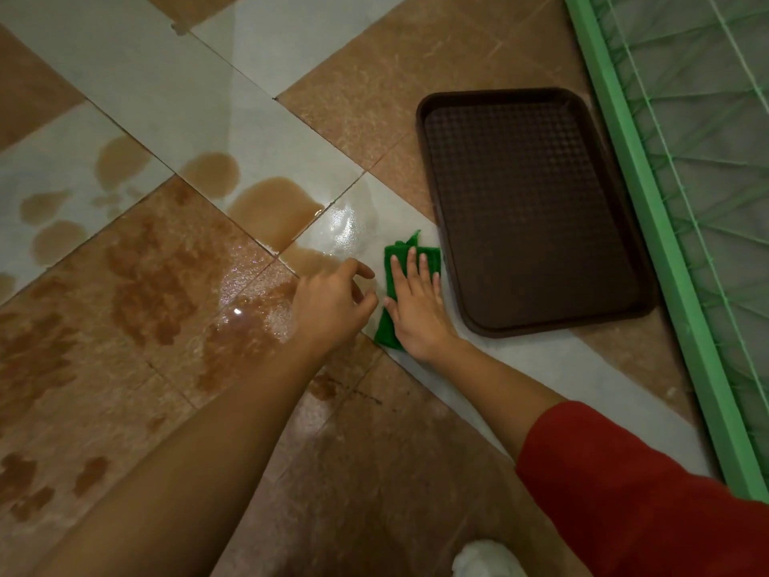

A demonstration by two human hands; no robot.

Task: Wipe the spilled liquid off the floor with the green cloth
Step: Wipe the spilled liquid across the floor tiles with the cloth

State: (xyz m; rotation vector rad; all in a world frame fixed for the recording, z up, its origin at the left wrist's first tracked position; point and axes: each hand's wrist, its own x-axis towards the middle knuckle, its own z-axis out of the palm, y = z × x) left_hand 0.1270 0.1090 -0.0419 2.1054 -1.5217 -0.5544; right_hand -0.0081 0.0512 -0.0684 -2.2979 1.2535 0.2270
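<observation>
Sleeve: we see a red sleeve point(624, 493) on the right arm.
Right hand point(416, 310): we find it pressed flat on the green cloth point(393, 262), fingers straight and slightly spread.
Left hand point(333, 306): loosely curled, holding nothing, just beside the green cloth.
Green cloth: on the floor point(145, 77), between the spilled liquid point(270, 206) and the brown tray point(428, 118).

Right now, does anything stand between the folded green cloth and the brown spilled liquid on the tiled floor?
Only the person's left hand, beside the green cloth that the right hand presses; the brown spilled liquid lies just beyond.
</observation>
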